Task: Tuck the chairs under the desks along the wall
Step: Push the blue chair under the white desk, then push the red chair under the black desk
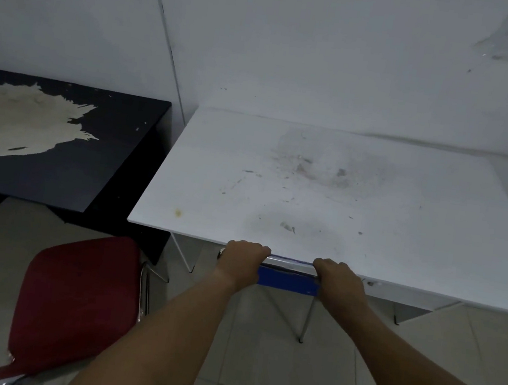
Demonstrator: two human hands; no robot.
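A blue chair with a chrome frame stands at the front edge of the white desk, its seat hidden under the desktop. Only its backrest, top rail and one thin metal leg show. My left hand grips the left end of the top rail. My right hand grips the right end. A dark red padded chair stands on the floor at the lower left, in front of the black desk, and is not under it.
Both desks stand against a white wall. The black desk has a large worn pale patch on its top. The white desktop is stained. Light floor tiles lie below. Another pale surface edge shows at the right.
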